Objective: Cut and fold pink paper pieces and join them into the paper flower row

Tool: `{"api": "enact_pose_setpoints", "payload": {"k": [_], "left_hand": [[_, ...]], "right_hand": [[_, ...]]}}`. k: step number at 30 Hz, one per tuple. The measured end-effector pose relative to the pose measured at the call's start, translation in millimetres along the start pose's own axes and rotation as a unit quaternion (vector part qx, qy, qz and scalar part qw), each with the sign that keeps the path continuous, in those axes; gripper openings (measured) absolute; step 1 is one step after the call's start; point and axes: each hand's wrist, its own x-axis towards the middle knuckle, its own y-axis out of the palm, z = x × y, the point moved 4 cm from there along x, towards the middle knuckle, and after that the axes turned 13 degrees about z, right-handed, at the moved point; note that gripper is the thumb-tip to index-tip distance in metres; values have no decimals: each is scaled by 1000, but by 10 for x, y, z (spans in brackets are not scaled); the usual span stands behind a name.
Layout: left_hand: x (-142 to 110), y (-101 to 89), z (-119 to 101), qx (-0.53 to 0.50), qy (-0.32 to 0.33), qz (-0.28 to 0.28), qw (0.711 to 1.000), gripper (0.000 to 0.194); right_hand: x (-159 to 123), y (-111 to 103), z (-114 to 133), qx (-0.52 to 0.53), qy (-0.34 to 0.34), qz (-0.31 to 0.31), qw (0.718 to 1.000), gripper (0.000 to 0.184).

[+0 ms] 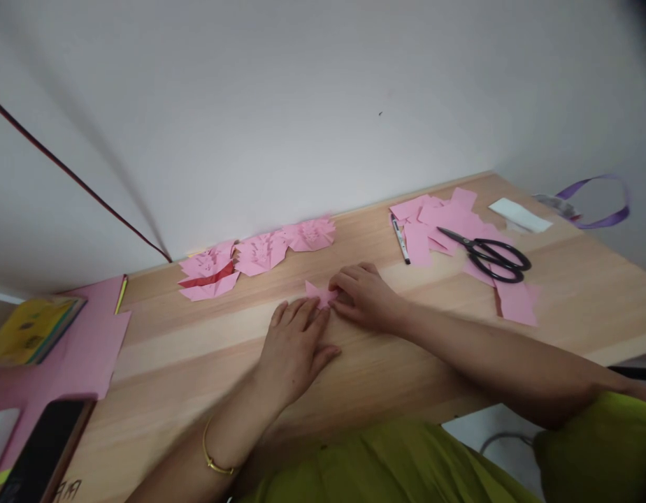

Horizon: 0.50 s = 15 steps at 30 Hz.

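A small folded piece of pink paper (313, 289) lies on the wooden table in front of me, partly covered by my fingers. My left hand (296, 342) rests flat on the table, fingers stretched out and their tips touching the paper's near left edge. From the right, my right hand (362, 297) curls its fingers down and closes on the right side of the same paper. Past my hands, several pink cut-paper pieces (263, 253) stand in a row along the wall, and a red strip (207, 278) crosses the leftmost one.
On the right, black-handled scissors (498, 260) lie over pink paper scraps (417, 241), with a pen (400, 239) alongside. A white strip (521, 215) sits near the right edge. At left are a yellow book (32, 328), a large pink sheet (100, 349) and a dark phone (50, 447).
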Motion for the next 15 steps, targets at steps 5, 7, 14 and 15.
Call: {"api": "enact_pose_setpoints", "payload": {"k": [5, 7, 14, 15], "left_hand": [[-2, -4, 2, -2, 1, 1, 1000, 53], [-2, -8, -1, -1, 1, 2, 1000, 52], [4, -20, -6, -3, -3, 4, 1000, 53], [5, -18, -4, -5, -2, 4, 1000, 54]], "right_hand": [[22, -22, -32, -8, 28, 3, 1000, 15], [30, -44, -81, -8, 47, -5, 999, 15], [2, -8, -2, 0, -52, -11, 999, 10], [-5, 11, 38, -2, -83, -2, 997, 10]]}}
